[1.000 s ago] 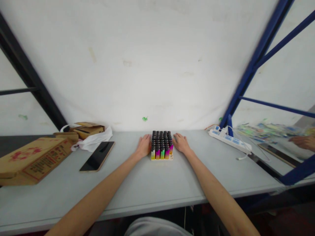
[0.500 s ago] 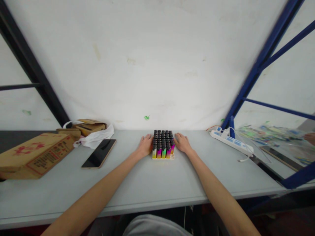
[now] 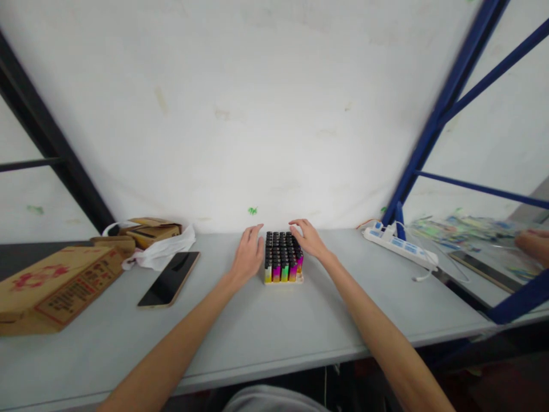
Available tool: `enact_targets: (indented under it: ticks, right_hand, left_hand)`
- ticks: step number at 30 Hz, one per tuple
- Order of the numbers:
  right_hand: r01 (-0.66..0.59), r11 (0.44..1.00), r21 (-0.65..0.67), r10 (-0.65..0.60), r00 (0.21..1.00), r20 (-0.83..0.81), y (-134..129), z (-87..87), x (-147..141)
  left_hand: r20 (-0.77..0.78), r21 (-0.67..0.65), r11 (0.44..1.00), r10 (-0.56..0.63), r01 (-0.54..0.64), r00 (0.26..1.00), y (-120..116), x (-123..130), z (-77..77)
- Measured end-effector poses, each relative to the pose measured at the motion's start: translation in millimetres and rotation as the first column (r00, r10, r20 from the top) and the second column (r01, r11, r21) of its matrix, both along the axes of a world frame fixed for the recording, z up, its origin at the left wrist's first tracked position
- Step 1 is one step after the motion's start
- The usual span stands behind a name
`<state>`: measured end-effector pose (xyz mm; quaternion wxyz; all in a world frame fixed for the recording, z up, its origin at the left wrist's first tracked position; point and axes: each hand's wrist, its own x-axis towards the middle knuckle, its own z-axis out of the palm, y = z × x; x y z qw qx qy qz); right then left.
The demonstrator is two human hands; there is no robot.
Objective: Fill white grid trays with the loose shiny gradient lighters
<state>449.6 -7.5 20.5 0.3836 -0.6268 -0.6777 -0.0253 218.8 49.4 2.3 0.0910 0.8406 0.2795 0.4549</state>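
Note:
Several lighters (image 3: 285, 271) with black tops and bright yellow, purple and green bodies stand upright in rows in a white tray (image 3: 278, 282) on the table. The front right spot of the tray holds no lighter. Just left of the lighters is my left hand (image 3: 249, 250), raised a little, its fingers apart and nothing in them. My right hand (image 3: 309, 238) hovers at the back right of the rows, thumb and fingers spread, holding nothing. Whether either hand touches the lighters is hard to tell.
To the left lie a phone (image 3: 170, 280), a white plastic bag (image 3: 165, 249), a large cardboard box (image 3: 55, 289) and a smaller one (image 3: 152, 230). A power strip (image 3: 401, 246) with cables sits right, beside a blue metal frame (image 3: 422, 140). Another person's hand (image 3: 534, 246) is at far right.
Both my hands have lifted from the sides of the lighters. The right has moved toward their back corner. The lighters stay in place, while the view has shifted slightly.

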Motion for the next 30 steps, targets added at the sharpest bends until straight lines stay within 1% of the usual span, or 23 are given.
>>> enact_targets:
  ticks: [1,3,4,6,8,11,14,16,18,21,23,24,26,28,30]
  right_hand:
    - [-0.047,0.998,-0.052,0.049,0.998,0.038,6,9.7,-9]
    - [-0.100,0.968,-0.229,0.127,0.986,0.106,20,25.3,-28]
    - [-0.096,0.943,-0.318,0.148,0.978,0.144,26,30.6,-36]
    - [-0.040,0.883,-0.467,0.163,0.960,0.227,34,36.1,-50]
    - [0.023,0.848,-0.529,0.159,0.942,0.295,37,36.8,-54]
    - [0.076,0.845,-0.529,0.120,0.938,0.325,32,35.3,-45]
    - [0.143,0.837,-0.528,0.041,0.946,0.321,22,34.8,-24]
    - [0.195,0.825,-0.530,-0.016,0.946,0.324,15,34.1,-8]
    - [0.241,0.811,-0.534,-0.066,0.943,0.326,6,32.5,5]
    - [0.271,0.789,-0.552,-0.094,0.940,0.327,-6,30.3,17]
    - [0.255,0.781,-0.571,-0.079,0.946,0.314,-14,31.0,20]
    - [0.223,0.785,-0.577,-0.054,0.954,0.295,-18,32.3,21]
    - [0.118,0.824,-0.554,0.021,0.971,0.238,-26,36.0,22]
    - [0.025,0.873,-0.487,0.097,0.970,0.223,-34,39.7,26]
    - [0.011,0.899,-0.439,0.121,0.955,0.272,-42,41.0,30]
  left_hand:
    - [0.040,0.033,0.999,-0.015,0.014,0.999,-5,-1,4.7]
    - [0.084,0.094,0.994,-0.067,0.059,0.994,-14,-2,11.3]
    - [0.088,0.118,0.989,-0.099,0.088,0.991,-19,-2,13.3]
    - [0.081,0.154,0.978,-0.157,0.144,0.984,-28,-3,15.6]
    - [0.051,0.178,0.964,-0.207,0.195,0.977,-35,-4,16.9]
    - [-0.041,0.201,0.947,-0.247,0.250,0.968,-43,-5,18.2]
    - [-0.170,0.179,0.950,-0.227,0.257,0.959,-45,-3,18.0]
    - [-0.281,0.126,0.958,-0.213,0.256,0.936,-43,-2,16.7]
    - [-0.382,0.045,0.965,-0.223,0.259,0.897,-41,-1,15.0]
    - [-0.439,-0.069,0.962,-0.268,0.265,0.858,-36,-3,13.4]
    - [-0.433,-0.116,0.958,-0.288,0.264,0.854,-34,-6,13.9]
    - [-0.428,-0.131,0.957,-0.290,0.259,0.856,-33,-8,14.6]
    - [-0.418,-0.150,0.958,-0.287,0.246,0.862,-28,-14,16.7]
    - [-0.409,-0.159,0.960,-0.277,0.231,0.870,-19,-23,18.7]
    - [-0.406,-0.162,0.965,-0.256,0.207,0.877,-5,-34,20.0]
